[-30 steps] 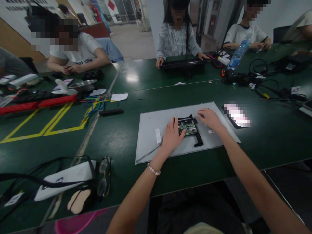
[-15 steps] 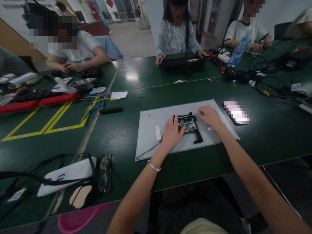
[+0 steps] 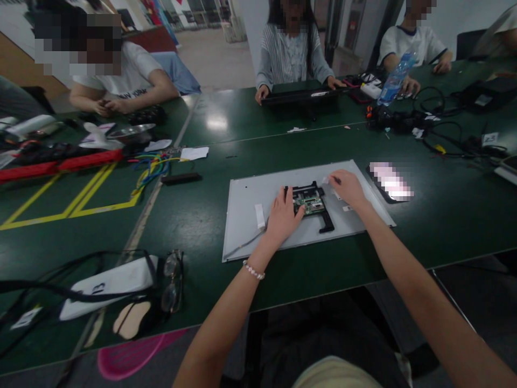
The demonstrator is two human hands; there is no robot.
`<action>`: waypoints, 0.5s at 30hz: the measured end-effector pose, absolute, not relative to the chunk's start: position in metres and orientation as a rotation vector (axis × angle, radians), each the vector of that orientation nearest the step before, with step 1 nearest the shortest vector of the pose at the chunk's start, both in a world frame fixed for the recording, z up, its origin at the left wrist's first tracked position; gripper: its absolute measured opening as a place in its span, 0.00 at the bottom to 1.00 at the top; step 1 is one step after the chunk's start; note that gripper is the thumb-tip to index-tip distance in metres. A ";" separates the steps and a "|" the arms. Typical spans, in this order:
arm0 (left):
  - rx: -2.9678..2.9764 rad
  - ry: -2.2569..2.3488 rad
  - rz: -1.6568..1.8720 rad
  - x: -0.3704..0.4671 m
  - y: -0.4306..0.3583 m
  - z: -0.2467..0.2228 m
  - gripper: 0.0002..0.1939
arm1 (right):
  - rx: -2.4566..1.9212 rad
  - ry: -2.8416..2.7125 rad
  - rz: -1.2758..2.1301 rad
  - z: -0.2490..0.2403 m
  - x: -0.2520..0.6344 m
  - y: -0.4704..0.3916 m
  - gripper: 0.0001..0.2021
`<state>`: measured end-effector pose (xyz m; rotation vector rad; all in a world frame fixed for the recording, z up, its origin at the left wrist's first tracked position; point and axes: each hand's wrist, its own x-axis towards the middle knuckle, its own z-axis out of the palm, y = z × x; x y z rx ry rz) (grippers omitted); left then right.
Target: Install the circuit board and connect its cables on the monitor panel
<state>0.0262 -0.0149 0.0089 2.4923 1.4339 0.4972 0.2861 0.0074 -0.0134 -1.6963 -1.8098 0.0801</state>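
A flat grey panel point(image 3: 242, 231) lies on the green table. On it rests a black plastic frame point(image 3: 326, 221) with a green circuit board point(image 3: 313, 205) inside. My left hand point(image 3: 285, 215) lies over the frame's left side, its fingers stretched and thumb apart near the board. Beyond the frame's upper right corner, my right hand point(image 3: 347, 188) is closed in a pinch. A small translucent strip point(image 3: 325, 181) shows at its fingertips. Left of my left hand are a white strip point(image 3: 259, 215) and a thin cable point(image 3: 244, 247) on the panel.
A phone point(image 3: 390, 182) lies right of the panel. Eyeglasses point(image 3: 173, 280), a white strapped case point(image 3: 113, 285) and a black bar point(image 3: 181, 178) lie to the left. Across the table point(image 3: 226, 134), a person holds a dark flat object point(image 3: 305, 98); a bottle point(image 3: 396, 81) stands tilted nearby.
My right hand has shifted slightly away from me, and the translucent strip shows more clearly at its fingertips. My left hand stays on the frame. The camera view has shifted a little.
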 end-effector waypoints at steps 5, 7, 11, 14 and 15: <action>2.516 1.431 0.489 0.027 -0.015 0.010 0.33 | -1.719 -1.825 0.070 -0.015 0.287 0.008 0.13; 2.521 1.422 0.488 0.027 -0.015 0.010 0.33 | -1.715 -1.820 0.071 -0.015 0.287 0.008 0.13; 2.520 1.421 0.482 0.027 -0.015 0.010 0.33 | -1.692 -1.852 0.079 -0.014 0.285 0.007 0.13; 2.528 1.418 0.480 0.027 -0.015 0.011 0.33 | -1.683 -1.910 0.075 -0.012 0.284 0.006 0.12; 2.530 1.419 0.479 0.027 -0.015 0.011 0.33 | -1.682 -1.927 0.070 -0.012 0.283 0.006 0.12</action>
